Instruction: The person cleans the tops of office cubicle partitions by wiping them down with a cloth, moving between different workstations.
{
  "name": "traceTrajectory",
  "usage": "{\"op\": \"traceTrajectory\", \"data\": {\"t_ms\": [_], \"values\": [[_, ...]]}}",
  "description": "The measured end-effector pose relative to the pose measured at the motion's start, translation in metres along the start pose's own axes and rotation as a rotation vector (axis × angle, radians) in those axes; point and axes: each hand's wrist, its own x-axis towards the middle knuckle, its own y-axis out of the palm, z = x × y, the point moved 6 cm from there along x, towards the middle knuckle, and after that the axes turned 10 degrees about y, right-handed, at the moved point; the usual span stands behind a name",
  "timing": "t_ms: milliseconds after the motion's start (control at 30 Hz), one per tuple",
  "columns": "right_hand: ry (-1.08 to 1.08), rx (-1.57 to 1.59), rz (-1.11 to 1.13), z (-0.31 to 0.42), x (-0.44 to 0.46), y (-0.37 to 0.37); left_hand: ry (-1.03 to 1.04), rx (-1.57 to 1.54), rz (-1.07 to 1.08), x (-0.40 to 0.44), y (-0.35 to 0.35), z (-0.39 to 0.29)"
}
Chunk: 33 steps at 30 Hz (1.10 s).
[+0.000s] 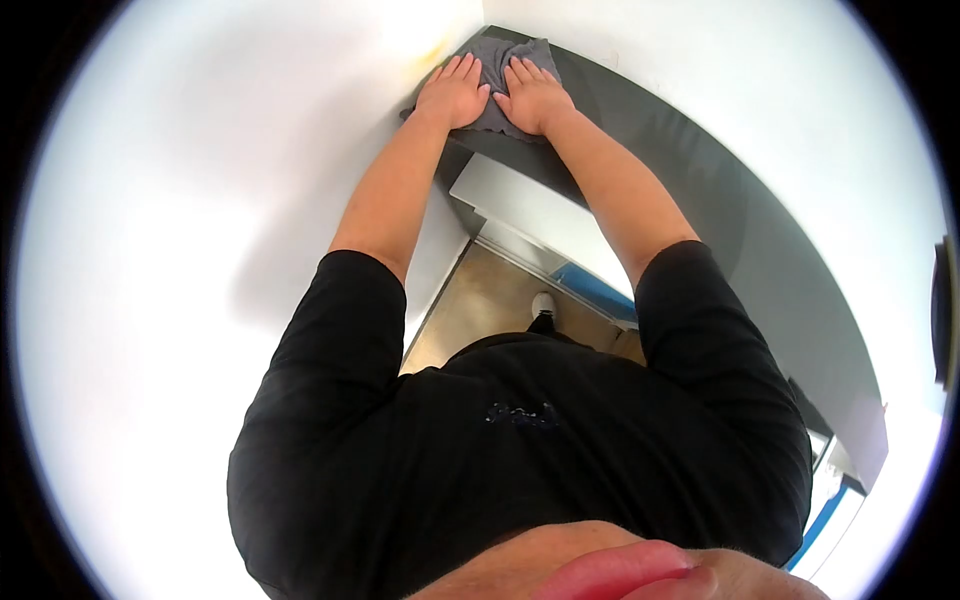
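Note:
A crumpled grey cloth (493, 118) lies at the far left end of the dark grey countertop (690, 165), near the corner of the walls. My left hand (455, 92) rests flat on the left part of the cloth, its fingers stretched out. Beside it, my right hand (532, 97) lies flat on the cloth's right part, fingers also extended. The two thumbs point toward each other with a small gap between them. Cloth shows between the hands and beyond the fingertips.
White walls (200, 200) stand to the left and behind the countertop. Below it are a white panel (530, 205) and a blue item (597, 292). A shoe (543, 304) shows on the brown floor (475, 300). A dark object (941, 312) is at the right edge.

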Motion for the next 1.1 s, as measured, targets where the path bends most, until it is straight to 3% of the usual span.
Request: {"op": "traceTrajectory", "data": {"t_ms": [200, 500, 733, 867, 1100], "values": [[0.098, 0.03, 0.006, 0.01, -0.076, -0.003, -0.047, -0.043, 0.128, -0.046, -0.017, -0.051], [0.36, 0.031, 0.001, -0.048, -0.186, -0.011, 0.126, -0.146, 0.139, -0.052, -0.033, -0.176], [0.539, 0.063, -0.023, -0.085, -0.172, -0.014, 0.021, -0.173, 0.184, -0.014, -0.031, -0.198], [0.51, 0.044, -0.075, -0.109, -0.134, -0.01, -0.088, -0.207, 0.155, 0.015, -0.029, -0.186], [0.083, 0.139, -0.107, -0.129, -0.037, -0.004, -0.199, -0.223, 0.113, 0.08, -0.01, -0.145]]}}
